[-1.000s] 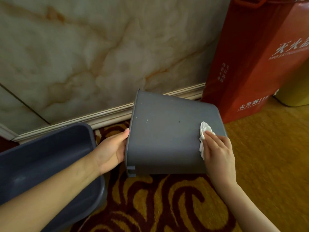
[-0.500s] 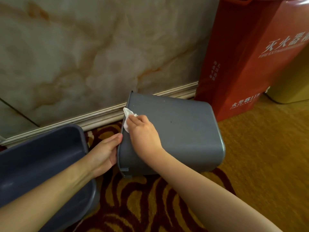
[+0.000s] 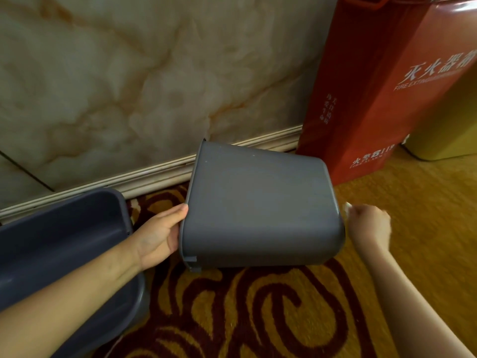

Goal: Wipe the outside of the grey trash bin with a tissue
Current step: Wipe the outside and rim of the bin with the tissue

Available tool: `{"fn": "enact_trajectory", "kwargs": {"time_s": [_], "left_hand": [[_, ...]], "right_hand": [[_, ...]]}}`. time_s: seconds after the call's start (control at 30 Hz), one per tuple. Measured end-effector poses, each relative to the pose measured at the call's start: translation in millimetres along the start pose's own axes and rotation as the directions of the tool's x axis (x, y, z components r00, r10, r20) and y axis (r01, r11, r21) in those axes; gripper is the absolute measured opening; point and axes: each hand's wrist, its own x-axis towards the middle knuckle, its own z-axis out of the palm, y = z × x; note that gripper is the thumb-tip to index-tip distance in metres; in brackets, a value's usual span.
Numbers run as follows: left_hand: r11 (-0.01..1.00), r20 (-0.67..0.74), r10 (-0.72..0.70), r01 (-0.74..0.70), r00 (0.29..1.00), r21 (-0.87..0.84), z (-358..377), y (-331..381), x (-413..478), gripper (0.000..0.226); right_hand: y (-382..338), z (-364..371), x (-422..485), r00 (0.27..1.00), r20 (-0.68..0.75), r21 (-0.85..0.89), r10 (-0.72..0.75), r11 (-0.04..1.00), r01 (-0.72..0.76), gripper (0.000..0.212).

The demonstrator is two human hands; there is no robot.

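The grey trash bin [image 3: 260, 205] lies on its side on the carpet, its open rim to the left and its base to the right. My left hand [image 3: 158, 236] grips the rim at the left, thumb on top of the edge. Just off the bin's right end is my right hand [image 3: 370, 226], closed around the white tissue [image 3: 347, 205], of which only a small corner shows by the knuckles. The hand is beside the base, slightly apart from the upper side.
A second dark grey tub [image 3: 64, 244] lies at the left under my left forearm. A red fire-extinguisher box [image 3: 374, 86] stands against the marble wall [image 3: 129, 73] at the right, a yellow container [image 3: 449, 130] beyond it. Patterned carpet [image 3: 258, 311] covers the floor.
My right hand swept with the tissue from the right end to the rim at the left, then back across the upper side and off the bin's right end. The left hand kept its hold.
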Motion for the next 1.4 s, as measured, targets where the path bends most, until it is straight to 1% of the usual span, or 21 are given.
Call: {"fn": "enact_trajectory", "kwargs": {"time_s": [0.07, 0.13, 0.23, 0.33, 0.43, 0.53, 0.6, 0.7, 0.73, 0.77, 0.83, 0.9, 1.0, 1.03, 1.07, 1.13, 1.17, 1.23, 1.3, 1.33, 1.4], "left_hand": [[1.000, -0.002, -0.007, 0.007, 1.000, -0.004, -0.1, 1.5, 0.4, 0.033], [1.000, -0.004, -0.024, 0.023, 1.000, -0.016, 0.6, 4.1, 1.1, 0.032], [0.999, -0.009, -0.032, 0.032, 0.999, -0.026, 3.2, 9.3, 3.1, 0.037], [1.000, -0.011, -0.001, 0.001, 1.000, -0.019, 5.0, 14.9, 6.3, 0.040], [1.000, -0.010, 0.006, -0.006, 1.000, 0.000, 5.6, 15.4, 9.8, 0.042], [1.000, 0.012, -0.016, 0.015, 1.000, 0.010, 3.6, 13.7, 12.7, 0.047], [0.999, 0.032, -0.048, 0.047, 0.998, 0.019, 2.1, 14.3, 12.8, 0.048], [0.998, 0.034, -0.063, 0.063, 0.997, 0.018, -0.2, 14.3, 13.7, 0.045], [0.998, 0.022, -0.061, 0.061, 0.998, 0.012, 0.4, 13.8, 14.0, 0.043], [0.998, 0.004, -0.058, 0.058, 0.998, 0.008, 1.3, 13.5, 14.3, 0.039], [0.999, -0.032, -0.047, 0.048, 0.998, 0.022, 2.6, 13.3, 15.3, 0.033], [0.999, -0.039, -0.035, 0.037, 0.999, 0.032, 2.3, 13.9, 15.4, 0.031], [0.999, -0.029, -0.036, 0.037, 0.999, 0.032, 3.9, 14.3, 13.1, 0.031], [0.999, -0.028, -0.036, 0.037, 0.999, 0.033, 4.5, 13.8, 12.3, 0.031], [0.999, -0.026, -0.036, 0.037, 0.999, 0.032, 5.4, 13.3, 11.0, 0.030], [0.999, -0.030, -0.034, 0.035, 0.999, 0.031, 6.5, 12.6, 8.6, 0.030], [0.999, -0.034, -0.031, 0.033, 0.999, 0.035, 6.2, 12.6, 7.9, 0.030], [0.999, -0.043, -0.024, 0.026, 0.999, 0.037, 6.5, 12.9, 8.1, 0.030], [0.999, -0.063, -0.015, 0.017, 0.998, 0.042, 7.9, 14.3, 9.1, 0.029], [0.999, -0.066, -0.012, 0.015, 0.998, 0.045, 9.0, 14.9, 9.7, 0.029], [0.999, -0.058, -0.012, 0.015, 0.998, 0.051, 10.6, 15.1, 9.8, 0.030]], "right_hand": [[17.1, -11.7, 0.3, 0.987, -0.023, 0.057, 0.157, 0.986, -0.156, 0.030], [17.5, -19.9, -4.0, 0.985, -0.128, 0.043, 0.112, 0.993, -0.107, 0.029], [-11.0, -28.6, -19.5, 0.942, -0.285, 0.050, -0.180, 0.978, 0.202, 0.027], [-60.3, -23.6, -63.2, 0.786, -0.361, 0.082, -0.502, 0.822, 0.563, 0.018], [-101.6, 10.6, -120.2, 0.574, -0.229, 0.092, -0.786, 0.570, 0.817, 0.008], [-120.0, 53.5, -156.3, 0.367, -0.025, 0.132, -0.930, 0.361, 0.923, 0.014], [-114.5, 73.5, -161.8, 0.285, 0.082, 0.107, -0.955, 0.293, 0.950, 0.024], [-97.5, 81.2, -155.8, 0.237, 0.155, 0.078, -0.959, 0.251, 0.965, 0.043], [-94.1, 79.4, -152.3, 0.252, 0.135, 0.063, -0.958, 0.262, 0.963, 0.044], [-92.6, 75.8, -147.5, 0.296, 0.106, 0.060, -0.949, 0.303, 0.951, 0.041], [-96.3, 64.5, -130.8, 0.429, 0.063, 0.079, -0.901, 0.433, 0.898, 0.031], [-100.5, 52.8, -100.8, 0.535, 0.124, 0.025, -0.836, 0.542, 0.840, 0.029], [-91.7, 33.2, -49.7, 0.613, 0.242, -0.142, -0.752, 0.598, 0.789, 0.033], [-82.9, 25.0, -37.5, 0.636, 0.212, -0.166, -0.742, 0.614, 0.771, 0.026], [-71.4, 16.0, -29.5, 0.676, 0.118, -0.171, -0.728, 0.655, 0.736, 0.016], [-42.6, 0.7, -23.1, 0.809, -0.043, -0.101, -0.587, 0.808, 0.581, 0.005], [-31.0, -4.3, -21.2, 0.884, -0.035, -0.052, -0.466, 0.884, 0.464, 0.012], [-12.4, -4.5, -13.3, 0.967, -0.013, 0.024, -0.253, 0.967, 0.253, 0.031], [-9.5, -6.3, -11.0, 0.987, -0.055, 0.081, -0.152, 0.984, 0.156, 0.032], [-16.3, -9.2, -14.7, 0.974, -0.123, 0.078, -0.191, 0.976, 0.201, 0.027], [-37.6, -8.7, -27.5, 0.871, -0.249, 0.008, -0.423, 0.899, 0.439, 0.015]]}}
